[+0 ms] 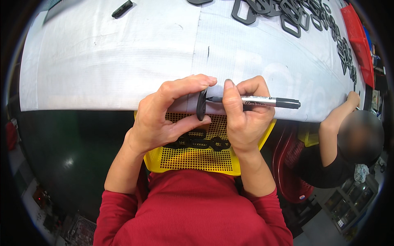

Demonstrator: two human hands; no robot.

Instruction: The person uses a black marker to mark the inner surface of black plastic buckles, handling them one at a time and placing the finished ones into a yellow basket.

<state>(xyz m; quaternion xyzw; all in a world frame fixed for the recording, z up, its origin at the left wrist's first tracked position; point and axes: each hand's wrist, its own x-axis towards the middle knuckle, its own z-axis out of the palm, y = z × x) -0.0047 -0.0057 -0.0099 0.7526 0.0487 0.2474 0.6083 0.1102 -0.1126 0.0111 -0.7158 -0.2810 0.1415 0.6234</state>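
My left hand (164, 108) pinches a small black flat part (201, 105) between thumb and fingers, turned almost edge-on. In my right hand (248, 117) is a marker pen (262, 101) with a silver barrel and black end, held like a writing tool. Its black tip points left and meets, or nearly meets, the part's edge. Beneath my hands a yellow perforated basket (193, 162) rests at my lap, with several black parts (200, 143) lying in it. A black pen cap (122, 9) lies on the table's far left.
A white-covered table (111, 61) spans ahead of me. Heaps of black frame-shaped parts (291, 28) lie at its far right. A red basket (359, 45) stands by the right edge. Another person (328, 156) sits at right by a dark red chair (287, 164), a hand on the table.
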